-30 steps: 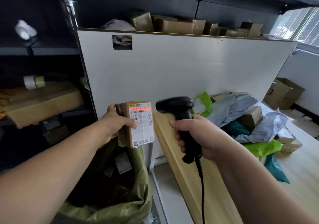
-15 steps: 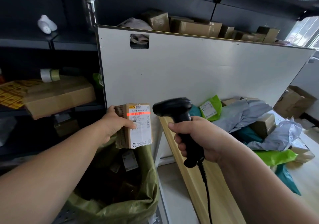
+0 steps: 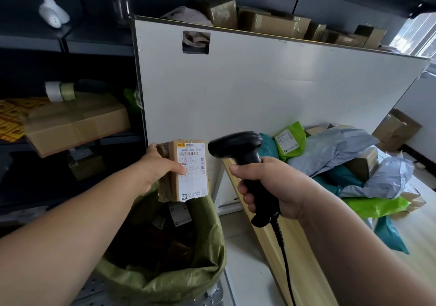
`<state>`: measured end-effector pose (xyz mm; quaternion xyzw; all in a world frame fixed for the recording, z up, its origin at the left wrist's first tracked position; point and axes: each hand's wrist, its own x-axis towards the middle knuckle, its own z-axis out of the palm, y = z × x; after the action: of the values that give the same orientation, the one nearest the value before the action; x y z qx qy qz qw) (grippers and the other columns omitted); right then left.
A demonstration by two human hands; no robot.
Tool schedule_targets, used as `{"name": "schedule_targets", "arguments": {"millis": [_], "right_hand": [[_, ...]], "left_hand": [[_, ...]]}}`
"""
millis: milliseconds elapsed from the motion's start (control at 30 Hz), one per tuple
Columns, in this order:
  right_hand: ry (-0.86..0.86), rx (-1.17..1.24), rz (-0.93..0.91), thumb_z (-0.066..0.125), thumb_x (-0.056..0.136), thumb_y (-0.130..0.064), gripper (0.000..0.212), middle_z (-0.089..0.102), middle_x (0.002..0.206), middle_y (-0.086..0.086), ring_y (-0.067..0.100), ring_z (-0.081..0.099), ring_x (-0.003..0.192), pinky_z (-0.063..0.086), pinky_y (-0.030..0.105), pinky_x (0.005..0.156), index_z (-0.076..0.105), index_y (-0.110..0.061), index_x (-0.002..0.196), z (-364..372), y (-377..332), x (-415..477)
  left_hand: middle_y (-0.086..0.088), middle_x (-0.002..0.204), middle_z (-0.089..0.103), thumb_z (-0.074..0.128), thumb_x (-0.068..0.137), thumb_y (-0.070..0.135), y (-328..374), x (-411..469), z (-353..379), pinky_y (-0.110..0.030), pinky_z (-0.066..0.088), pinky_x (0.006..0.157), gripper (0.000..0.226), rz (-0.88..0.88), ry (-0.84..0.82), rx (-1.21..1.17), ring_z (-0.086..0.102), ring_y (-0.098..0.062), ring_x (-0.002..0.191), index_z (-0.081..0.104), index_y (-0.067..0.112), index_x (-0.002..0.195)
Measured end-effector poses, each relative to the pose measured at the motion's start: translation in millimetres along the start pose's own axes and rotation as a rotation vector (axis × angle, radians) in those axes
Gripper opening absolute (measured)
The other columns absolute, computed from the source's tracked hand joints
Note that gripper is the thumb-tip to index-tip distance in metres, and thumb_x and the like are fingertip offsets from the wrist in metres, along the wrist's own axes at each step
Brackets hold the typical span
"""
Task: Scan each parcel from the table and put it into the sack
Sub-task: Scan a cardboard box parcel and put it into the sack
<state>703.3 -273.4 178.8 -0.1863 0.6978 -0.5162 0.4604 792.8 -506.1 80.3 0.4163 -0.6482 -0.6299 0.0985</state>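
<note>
Red line gone — left grip [image 3: 157, 169] pinching parcel [image 3: 193, 180], perhaps over sack [image 3: 208, 246], right grip [image 3: 276, 185] clasping scanner [image 3: 238, 147]

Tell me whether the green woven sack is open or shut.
Open: the mouth of the olive-green woven sack gapes wide beneath the small brown cardboard parcel, with labelled parcels visible inside.

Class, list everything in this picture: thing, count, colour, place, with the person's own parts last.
table: one, pale wood, right
sack: one, green, open, left of the table
held parcel: one, brown with white label, above the sack
scanner: one, black, facing the label
piled parcels: several, grey, green, teal, brown, on the table
board: one, white, behind the table
big carton: one, brown, far left
left grip: one, bare hand, holds the held parcel
right grip: one, bare hand, holds the scanner
</note>
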Motion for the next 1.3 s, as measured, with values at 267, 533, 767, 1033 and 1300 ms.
{"name": "schedule_targets", "arguments": {"millis": [267, 533, 767, 1033, 1300], "right_hand": [[0.011, 0.012, 0.003, 0.070, 0.089, -0.020, 0.020, 0.057, 0.059, 0.005, 0.016, 0.051, 0.047, 0.047, 0.027, 0.046, 0.053, -0.009, 0.087, 13.6, -0.3, 3.0], [0.025, 0.018, 0.001, 0.069, 0.090, -0.019, 0.020, 0.057, 0.059, 0.005, 0.016, 0.051, 0.047, 0.047, 0.027, 0.047, 0.053, -0.008, 0.087, 25.4, 0.5, 6.1], [0.087, 0.042, 0.017, 0.071, 0.088, -0.019, 0.020, 0.058, 0.059, 0.006, 0.017, 0.051, 0.047, 0.047, 0.028, 0.047, 0.053, -0.010, 0.085, 19.4, 15.7, 5.7], [0.249, 0.132, 0.076, 0.073, 0.087, -0.020, 0.021, 0.059, 0.060, 0.005, 0.016, 0.053, 0.047, 0.047, 0.028, 0.047, 0.053, -0.012, 0.088, -16.7, 54.1, -19.0], [0.517, 0.244, 0.023, 0.070, 0.089, -0.017, 0.019, 0.057, 0.055, 0.004, 0.016, 0.051, 0.044, 0.045, 0.026, 0.045, 0.052, -0.011, 0.087, -99.9, 90.8, -70.5]], "left_hand": [[0.001, 0.105, 0.057, 0.084, 0.060, 0.003, -5.4, 7.8, -9.5, -0.034, 0.039, 0.077, 0.078, 0.000, -0.034, 0.005, 0.051, -0.019, 0.097, 0.038, 0.027, 0.118], [0.002, 0.102, 0.055, 0.083, 0.060, 0.002, -10.8, 13.4, -17.9, -0.033, 0.039, 0.076, 0.077, 0.010, -0.061, 0.002, 0.050, -0.013, 0.089, 0.036, 0.028, 0.116], [-0.006, 0.119, 0.054, 0.083, 0.062, 0.001, -32.1, 18.6, -18.7, -0.033, 0.041, 0.079, 0.097, -0.062, -0.093, 0.129, 0.051, -0.020, 0.103, 0.027, 0.025, 0.138], [-0.008, 0.159, 0.013, 0.078, 0.075, 0.022, -43.2, 21.5, 18.9, -0.041, 0.027, 0.109, 0.115, -0.023, -0.114, 0.454, 0.022, -0.029, 0.142, -0.007, 0.022, 0.152], [-0.007, 0.159, 0.014, 0.074, 0.079, 0.031, 13.4, -6.7, 156.0, -0.036, 0.025, 0.111, 0.109, 0.302, -0.362, 0.598, 0.022, -0.025, 0.143, -0.006, 0.022, 0.152]]}}
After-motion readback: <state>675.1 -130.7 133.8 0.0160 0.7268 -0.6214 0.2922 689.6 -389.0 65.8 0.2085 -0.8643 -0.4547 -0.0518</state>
